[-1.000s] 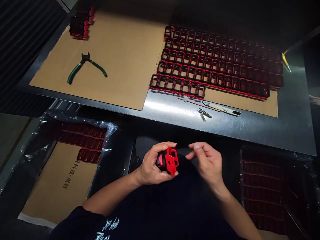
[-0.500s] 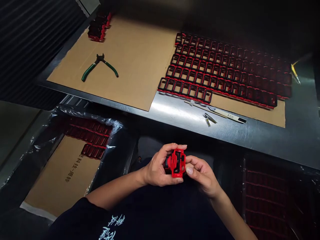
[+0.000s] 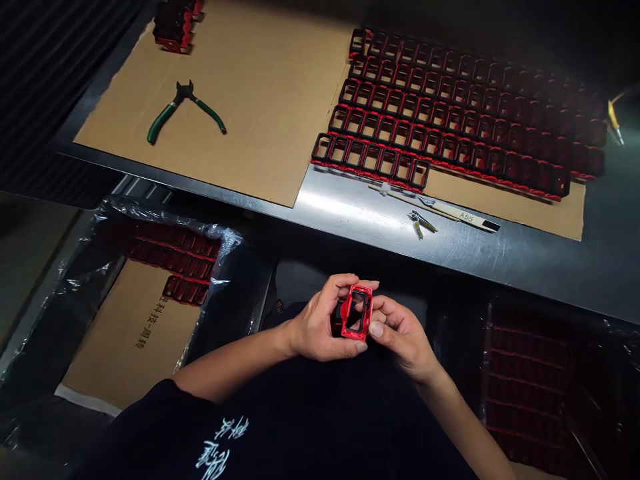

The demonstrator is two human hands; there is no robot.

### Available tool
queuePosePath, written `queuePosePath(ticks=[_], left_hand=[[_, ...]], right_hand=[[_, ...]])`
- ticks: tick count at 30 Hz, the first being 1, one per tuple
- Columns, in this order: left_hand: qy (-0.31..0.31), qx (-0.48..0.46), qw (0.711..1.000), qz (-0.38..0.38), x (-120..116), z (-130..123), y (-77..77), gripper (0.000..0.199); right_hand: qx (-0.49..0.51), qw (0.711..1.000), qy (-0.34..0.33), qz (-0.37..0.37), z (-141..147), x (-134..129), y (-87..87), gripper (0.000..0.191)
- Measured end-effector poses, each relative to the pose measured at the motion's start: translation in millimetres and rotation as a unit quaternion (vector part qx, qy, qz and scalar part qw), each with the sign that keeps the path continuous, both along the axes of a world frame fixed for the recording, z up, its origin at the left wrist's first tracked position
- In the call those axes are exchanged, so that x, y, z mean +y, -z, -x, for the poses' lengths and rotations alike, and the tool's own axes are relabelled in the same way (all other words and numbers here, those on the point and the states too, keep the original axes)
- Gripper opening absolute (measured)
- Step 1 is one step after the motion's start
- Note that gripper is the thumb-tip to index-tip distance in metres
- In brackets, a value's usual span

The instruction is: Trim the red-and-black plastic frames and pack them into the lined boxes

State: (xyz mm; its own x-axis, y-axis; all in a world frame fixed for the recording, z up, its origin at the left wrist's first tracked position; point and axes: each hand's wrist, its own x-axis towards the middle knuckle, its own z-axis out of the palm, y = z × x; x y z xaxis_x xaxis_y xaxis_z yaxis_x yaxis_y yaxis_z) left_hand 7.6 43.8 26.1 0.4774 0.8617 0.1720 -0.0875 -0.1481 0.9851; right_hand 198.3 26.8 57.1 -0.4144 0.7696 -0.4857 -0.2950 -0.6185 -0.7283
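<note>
A small red and black plastic frame (image 3: 359, 312) is held above my lap, its open rectangular middle facing up toward me. Thumb and fingers of my left hand (image 3: 325, 323) are closed around its left side and both ends. At the right edge, my right hand (image 3: 403, 337) pinches the frame, thumb at the lower corner and fingers curled behind the side. One of the fingers shows through the opening. Rows of similar red and black frames (image 3: 393, 134) stand on the bench beyond my hands.
Green-handled nippers (image 3: 185, 93) lie spread on a cardboard sheet (image 3: 255, 87), with more frames (image 3: 173, 30) behind. A white A55 knife-like tool (image 3: 465, 217) and small metal pieces (image 3: 423, 222) rest near the metal bench edge (image 3: 345, 213). Plastic-lined bins with frames (image 3: 187, 289) flank me.
The frame has turned in my hands, from its slotted side to its open rectangular face. Both hands still hold it. My view has shifted slightly, and the bench sits higher in the picture.
</note>
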Motion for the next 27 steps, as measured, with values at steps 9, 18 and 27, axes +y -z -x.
queuePosePath(ticks=[9,18,27], left_hand=[[-0.009,0.042,0.999,-0.009,0.2,0.3,-4.0,0.088],[-0.011,0.099,0.995,-0.017,-1.8,2.2,-2.9,0.091],[-0.026,0.163,0.985,-0.047,-0.6,3.1,-5.3,0.089]], right_hand=[[0.000,1.000,-0.005,0.006,-0.2,-0.3,2.6,0.045],[0.016,1.000,0.013,0.012,2.0,-0.8,4.1,0.044],[0.039,0.999,0.014,0.029,3.2,-0.8,6.3,0.046]])
